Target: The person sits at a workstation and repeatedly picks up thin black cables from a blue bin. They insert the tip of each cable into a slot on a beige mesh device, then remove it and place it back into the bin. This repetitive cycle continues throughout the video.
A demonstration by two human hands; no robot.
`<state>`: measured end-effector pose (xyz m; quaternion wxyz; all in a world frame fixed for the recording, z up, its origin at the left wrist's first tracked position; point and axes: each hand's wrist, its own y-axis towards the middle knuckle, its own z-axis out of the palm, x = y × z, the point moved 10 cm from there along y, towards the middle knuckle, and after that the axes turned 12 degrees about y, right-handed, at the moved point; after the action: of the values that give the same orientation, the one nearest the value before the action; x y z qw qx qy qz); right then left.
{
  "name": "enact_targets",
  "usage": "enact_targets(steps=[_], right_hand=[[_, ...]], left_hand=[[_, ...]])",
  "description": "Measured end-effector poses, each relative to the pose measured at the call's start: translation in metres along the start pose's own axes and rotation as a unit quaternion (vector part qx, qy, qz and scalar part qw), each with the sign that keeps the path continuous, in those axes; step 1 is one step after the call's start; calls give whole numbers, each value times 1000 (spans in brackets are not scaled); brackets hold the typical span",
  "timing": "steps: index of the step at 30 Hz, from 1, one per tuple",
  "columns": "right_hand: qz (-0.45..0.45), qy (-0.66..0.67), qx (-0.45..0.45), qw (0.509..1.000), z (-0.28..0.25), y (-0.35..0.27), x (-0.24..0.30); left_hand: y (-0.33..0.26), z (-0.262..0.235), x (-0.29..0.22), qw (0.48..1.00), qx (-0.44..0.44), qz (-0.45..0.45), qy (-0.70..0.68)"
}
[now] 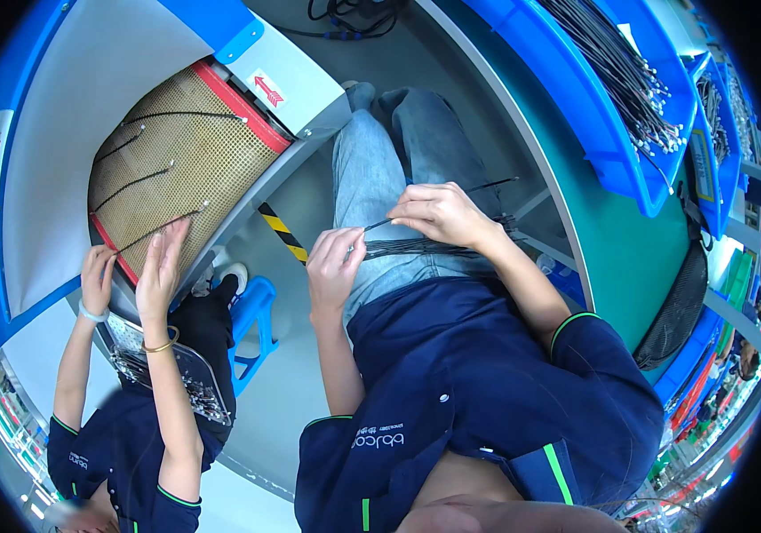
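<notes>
Pinching a black cable [377, 226], both hands [438, 215] are near a bundle [420, 248] across the lap [380, 277].

Shirt [487, 355]: dark navy fabric is used; short sleeves are fitted.
Left sleeve [331, 437]: the cuff is edged with a thin bright-green band.
Right sleeve [607, 351]: identical green edging is provided.
Chest marking [378, 440]: pale lettering is printed at the left.
Fastener [443, 398]: a small, round, whitish button is mounted near the centre.
Collar [536, 480]: the right flap is crossed by a green stripe.
Trousers [367, 173]: faded light-blue denim is worn at the far end.
Left hand [334, 256], right hand [438, 213]: both are left bare.
</notes>
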<state>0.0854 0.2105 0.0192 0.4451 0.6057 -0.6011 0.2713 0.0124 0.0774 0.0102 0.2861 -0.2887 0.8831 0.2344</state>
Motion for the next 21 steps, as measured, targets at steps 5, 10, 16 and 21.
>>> enact_targets(steps=[5, 10, 16, 21], right_hand=[[35, 30, 4, 999, 3, -4, -12], [80, 31, -7, 996, -18, -7, -24], [85, 27, -12, 996, -28, -8, -22], [84, 31, -21, 996, -28, -5, -19]], left_hand=[[7, 1, 0, 1000, 26, 5, 12], [3, -7, 24, 999, 20, -18, 35], [3, -5, 38, 997, 35, -67, 7], [4, -6, 47, 990, 42, -128, -37]])
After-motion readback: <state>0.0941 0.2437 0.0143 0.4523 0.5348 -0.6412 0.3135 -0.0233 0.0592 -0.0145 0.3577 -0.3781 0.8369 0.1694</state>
